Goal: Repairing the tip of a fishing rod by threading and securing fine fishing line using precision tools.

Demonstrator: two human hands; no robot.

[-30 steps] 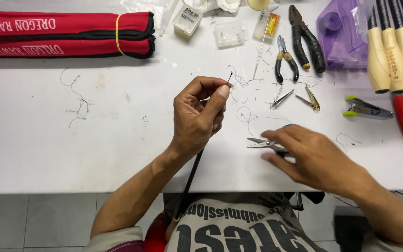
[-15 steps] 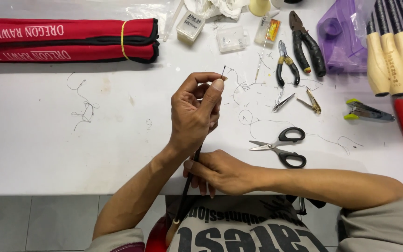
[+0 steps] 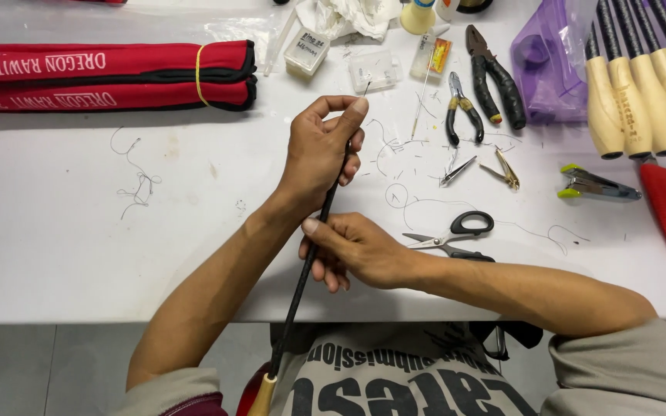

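Right hand (image 3: 356, 250) left scissors (image 3: 456, 231), now grips rod (image 3: 314, 235).

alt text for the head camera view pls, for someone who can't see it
Seen from above, a person's left hand and right hand grip a thin black rod over a white table. Black-handled scissors lie beside the right hand, with pliers, thread scraps, a rolled red fabric case and wooden-handled rods farther back.

bare table (image 3: 63, 246) left of hands, scissors (image 3: 456, 231) close right, pliers (image 3: 464, 108) beyond
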